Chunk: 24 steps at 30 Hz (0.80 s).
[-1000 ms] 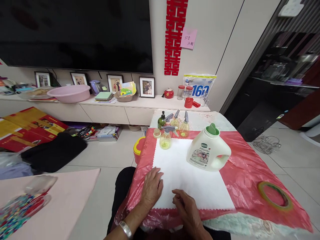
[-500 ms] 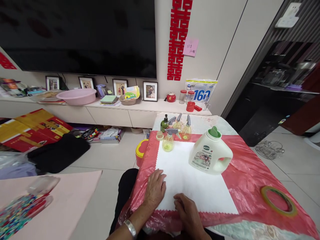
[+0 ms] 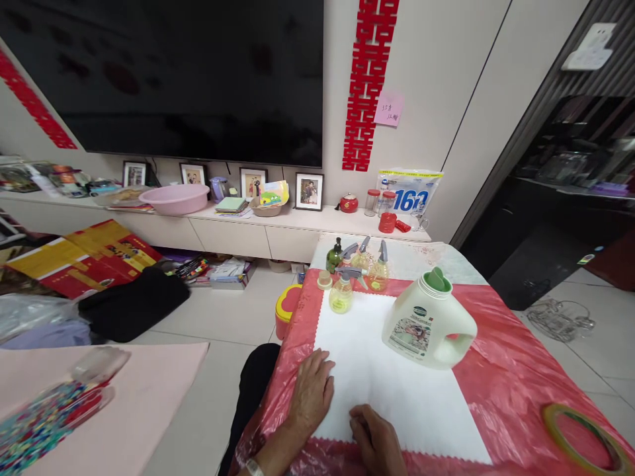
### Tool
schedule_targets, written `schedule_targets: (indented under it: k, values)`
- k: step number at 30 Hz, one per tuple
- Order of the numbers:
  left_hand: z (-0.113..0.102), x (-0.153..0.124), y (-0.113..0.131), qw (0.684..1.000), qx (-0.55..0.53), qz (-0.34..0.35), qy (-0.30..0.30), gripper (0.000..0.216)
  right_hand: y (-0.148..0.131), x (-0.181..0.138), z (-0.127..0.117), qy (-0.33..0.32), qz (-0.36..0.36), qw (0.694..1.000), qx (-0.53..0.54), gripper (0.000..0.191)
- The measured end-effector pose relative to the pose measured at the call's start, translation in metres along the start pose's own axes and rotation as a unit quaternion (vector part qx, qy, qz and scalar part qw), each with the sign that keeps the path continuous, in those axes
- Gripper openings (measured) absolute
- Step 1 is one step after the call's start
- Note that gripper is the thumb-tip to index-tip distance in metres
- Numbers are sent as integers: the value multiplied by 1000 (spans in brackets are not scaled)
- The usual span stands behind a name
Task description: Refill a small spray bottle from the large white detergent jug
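Resting flat and empty, the left hand and loosely curled right hand touch the cloth; tugging it could topple the jug.

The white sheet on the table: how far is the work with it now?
Done: the white sheet lies spread on the red plastic cover, with the detergent jug on its far corner. In hand: the left hand presses flat on its near left edge; the right hand rests at the near edge. Untouched: the small spray bottles and the tape roll.
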<state>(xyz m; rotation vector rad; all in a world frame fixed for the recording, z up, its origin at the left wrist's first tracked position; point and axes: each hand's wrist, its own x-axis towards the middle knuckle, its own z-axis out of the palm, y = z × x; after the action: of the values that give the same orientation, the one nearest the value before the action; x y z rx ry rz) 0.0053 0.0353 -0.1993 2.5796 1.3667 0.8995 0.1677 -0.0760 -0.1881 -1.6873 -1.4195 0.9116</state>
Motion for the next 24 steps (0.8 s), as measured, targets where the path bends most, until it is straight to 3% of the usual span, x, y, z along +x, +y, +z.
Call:
schedule_targets:
  k: [6,9,16,18,21,24]
  values:
    - [-1,0,2,999,-18,-22,-16,33,-5,2,-5,-38,15,999,-12,36]
    - [-9,5,5,998,-22,-35,-54,33,-12,3,-10,-59,26,998,-20,35]
    - [-62,42,26,958,-22,-40,-284,27,-36,13,-33,-109,37,993,-34,27]
    - [-74,50,31,949,-26,-34,-311,22,-48,17,-44,-113,25,993,-33,27]
    - [-89,57,36,958,-91,-67,-264,24,-72,23,-61,-102,2,995,-19,32]
    - [-109,62,45,938,-281,-147,-141,27,-98,23,-75,-49,-15,997,60,43]
